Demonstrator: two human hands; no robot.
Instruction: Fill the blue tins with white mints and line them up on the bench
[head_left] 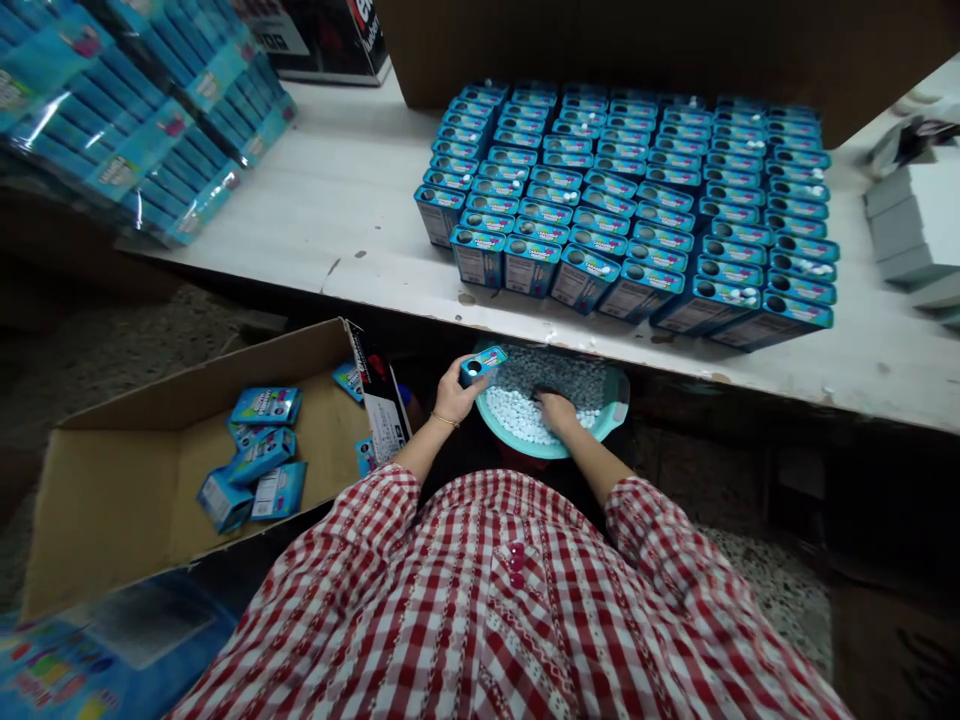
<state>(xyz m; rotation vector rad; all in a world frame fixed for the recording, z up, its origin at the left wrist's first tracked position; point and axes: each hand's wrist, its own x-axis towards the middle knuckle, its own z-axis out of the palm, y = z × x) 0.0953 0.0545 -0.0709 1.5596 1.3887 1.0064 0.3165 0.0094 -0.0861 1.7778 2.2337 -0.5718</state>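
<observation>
Fingers of the left hand (452,395) clamped round a small blue box (487,363), left edge of the tub (551,452); right hand (558,412) down in white pellets (510,412), fingertips unclear, can't tell their spread!

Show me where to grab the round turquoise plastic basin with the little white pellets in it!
I'd probably grip the basin by the wide, flat part of its right rim, coming from the right. It juts outward, and no hand covers it. The right hand is in the little white pellets; the left hand, by the opposite rim, holds a small blue rectangular box.
</observation>
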